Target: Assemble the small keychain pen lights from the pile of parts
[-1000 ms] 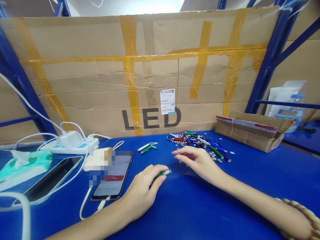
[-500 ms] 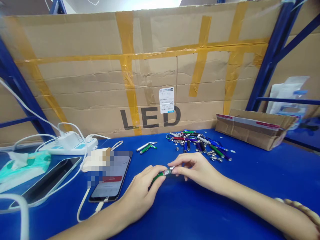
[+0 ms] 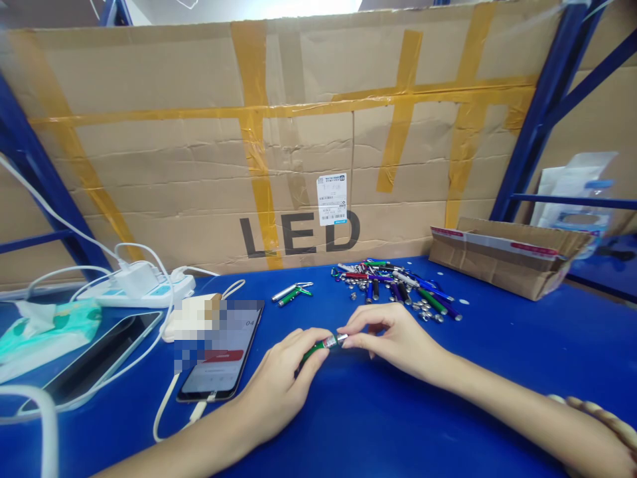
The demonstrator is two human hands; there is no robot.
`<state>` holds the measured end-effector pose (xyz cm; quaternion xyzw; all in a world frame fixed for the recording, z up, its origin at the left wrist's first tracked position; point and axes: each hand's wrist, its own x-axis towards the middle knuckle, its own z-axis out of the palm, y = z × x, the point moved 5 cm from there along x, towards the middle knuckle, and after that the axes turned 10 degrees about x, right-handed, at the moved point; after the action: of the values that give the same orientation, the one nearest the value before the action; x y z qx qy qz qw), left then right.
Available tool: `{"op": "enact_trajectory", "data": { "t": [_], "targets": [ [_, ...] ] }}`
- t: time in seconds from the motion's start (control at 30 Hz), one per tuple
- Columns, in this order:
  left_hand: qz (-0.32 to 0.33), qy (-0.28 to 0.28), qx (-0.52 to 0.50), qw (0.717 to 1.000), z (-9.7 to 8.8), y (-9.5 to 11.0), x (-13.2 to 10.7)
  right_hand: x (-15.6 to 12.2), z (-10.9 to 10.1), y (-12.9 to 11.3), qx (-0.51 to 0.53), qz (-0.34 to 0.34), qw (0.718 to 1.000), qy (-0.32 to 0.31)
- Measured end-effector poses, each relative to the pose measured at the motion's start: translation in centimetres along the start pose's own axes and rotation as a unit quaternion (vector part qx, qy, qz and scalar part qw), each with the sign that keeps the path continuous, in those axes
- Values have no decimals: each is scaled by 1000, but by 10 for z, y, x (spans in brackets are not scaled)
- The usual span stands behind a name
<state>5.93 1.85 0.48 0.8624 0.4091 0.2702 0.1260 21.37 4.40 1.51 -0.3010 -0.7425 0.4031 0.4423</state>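
Note:
Over the middle of the blue tabletop, my left hand (image 3: 286, 382) is closed around a slim green penlight (image 3: 315, 348) that has a small printed label and a silver end. Its lower part is hidden in my palm. The thumb and index finger of my right hand (image 3: 393, 332) pinch the silver end, which points to the right. Whether that end is a separate cap I cannot tell. Behind my left hand lie a silver penlight (image 3: 284, 294) and a green penlight (image 3: 288, 298), side by side with metal clips at their right ends.
Beyond my right hand is a pile of coloured penlights (image 3: 378, 277) with small silver parts (image 3: 428, 311). An open cardboard box (image 3: 497, 259) stands at the back right. To the left are a charging phone (image 3: 219, 372), another phone (image 3: 99, 358), a power strip (image 3: 169, 292) and a tissue pack (image 3: 74, 325).
My right fingertips have shifted very slightly on the silver end, and more of it shows between the hands. My left hand keeps the penlight in nearly the same place.

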Motion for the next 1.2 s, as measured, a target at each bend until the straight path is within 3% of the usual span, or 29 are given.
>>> {"op": "enact_trajectory", "data": {
  "t": [0.43,1.2],
  "targets": [
    [-7,4,-10,1000,0,0,-2,-1,-1,2,9,5,1000,-15],
    [-4,2,-7,1000,0,1,-2,-1,-1,-11,-38,-51,998,6]
  ]
}}
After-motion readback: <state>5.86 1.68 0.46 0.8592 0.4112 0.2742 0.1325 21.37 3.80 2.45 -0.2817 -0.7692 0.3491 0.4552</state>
